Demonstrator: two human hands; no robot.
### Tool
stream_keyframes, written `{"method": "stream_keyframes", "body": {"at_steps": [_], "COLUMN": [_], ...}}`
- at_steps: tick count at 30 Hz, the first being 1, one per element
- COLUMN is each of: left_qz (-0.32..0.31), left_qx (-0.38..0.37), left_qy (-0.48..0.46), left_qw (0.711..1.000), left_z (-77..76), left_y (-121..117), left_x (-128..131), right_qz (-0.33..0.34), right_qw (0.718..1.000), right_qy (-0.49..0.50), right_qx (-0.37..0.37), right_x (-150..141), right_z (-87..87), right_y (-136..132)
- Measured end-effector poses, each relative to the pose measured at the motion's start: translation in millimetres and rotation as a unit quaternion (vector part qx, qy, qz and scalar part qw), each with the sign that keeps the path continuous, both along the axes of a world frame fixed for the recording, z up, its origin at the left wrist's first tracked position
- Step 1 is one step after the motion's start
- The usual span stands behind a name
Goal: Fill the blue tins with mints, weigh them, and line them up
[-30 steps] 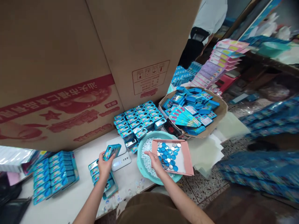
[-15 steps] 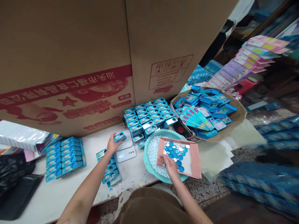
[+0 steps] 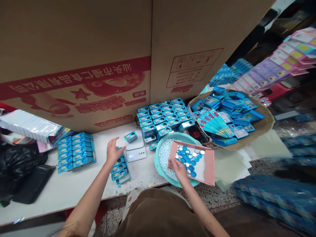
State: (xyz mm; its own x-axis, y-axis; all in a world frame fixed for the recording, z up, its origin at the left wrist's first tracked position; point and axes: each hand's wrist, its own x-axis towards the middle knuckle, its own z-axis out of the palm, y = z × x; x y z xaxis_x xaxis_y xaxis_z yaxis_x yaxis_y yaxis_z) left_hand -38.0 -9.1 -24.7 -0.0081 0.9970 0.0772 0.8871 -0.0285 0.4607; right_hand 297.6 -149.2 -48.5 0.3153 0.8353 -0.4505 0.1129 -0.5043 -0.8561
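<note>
My left hand (image 3: 114, 152) is open, its fingers curved and apart, just left of a small blue tin (image 3: 130, 137). That tin rests alone on the plate of a white digital scale (image 3: 136, 156). Below the hand lies a group of similar blue tins (image 3: 118, 174), partly covered by it. My right hand (image 3: 179, 169) has its fingers closed at the left side of a shallow pink box (image 3: 209, 167); what they pinch is hidden. Blue and silver round discs (image 3: 188, 158) lie in the box. It sits over a turquoise basin (image 3: 158, 166) of small white pellets (image 3: 165, 151).
Stacked blue tins (image 3: 168, 112) stand behind the scale, against a big brown carton (image 3: 98, 39). A cut-down carton (image 3: 269, 123) of blue packs is at right. More blue tins (image 3: 76, 151) and a black plastic bag (image 3: 22, 161) lie left on the white table (image 3: 98, 141).
My left hand has let go of the blue tin, now on the scale, and drawn back left. My right hand stays at the pink box. The whole view has shifted slightly.
</note>
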Motion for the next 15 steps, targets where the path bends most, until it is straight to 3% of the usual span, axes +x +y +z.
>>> {"method": "stream_keyframes", "body": {"at_steps": [8,12,15], "left_qz": [-0.016,-0.048,-0.073], "left_qx": [-0.001,0.004,-0.04], "left_qy": [0.018,0.047,0.085], "left_qw": [1.0,0.998,0.993], "left_z": [-3.1,-13.4,-22.0], "left_y": [12.2,26.0,36.1], "left_x": [5.2,25.1,44.6], "right_qz": [0.051,0.05,0.047], "right_qw": [0.998,0.997,0.996], "right_qy": [-0.02,-0.057,-0.069], "right_qx": [-0.001,0.016,0.025], "right_x": [1.3,6.2,8.9], "right_z": [2.0,4.8,5.7], "right_y": [-3.8,-7.6,-12.3]}}
